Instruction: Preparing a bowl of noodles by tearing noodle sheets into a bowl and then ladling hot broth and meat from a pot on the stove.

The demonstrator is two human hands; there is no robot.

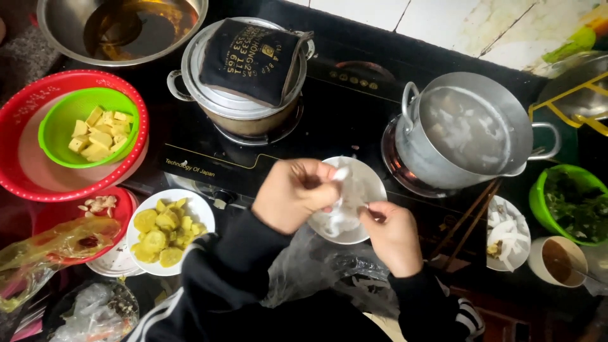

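My left hand (293, 193) and my right hand (392, 234) are together over a white plate (373, 183) in front of the black cooktop (342, 95). Both pinch a pale, soft white piece of food (340, 201) that stretches between them above the plate. More of the same white food lies on the plate under my hands. Just to the right, an open steel pot (468, 133) holds cloudy boiling water with white pieces in it. Black sleeves with white stripes cover both my arms.
A lidded pot (237, 95) with a dark cloth on top sits on the left burner. A green bowl of yellow cubes (92, 130) rests inside a red basin (38, 183). A plate of yellow slices (166, 231), chopsticks (472, 221), a green bowl of greens (573, 202) and clear plastic bags (316, 272) surround me.
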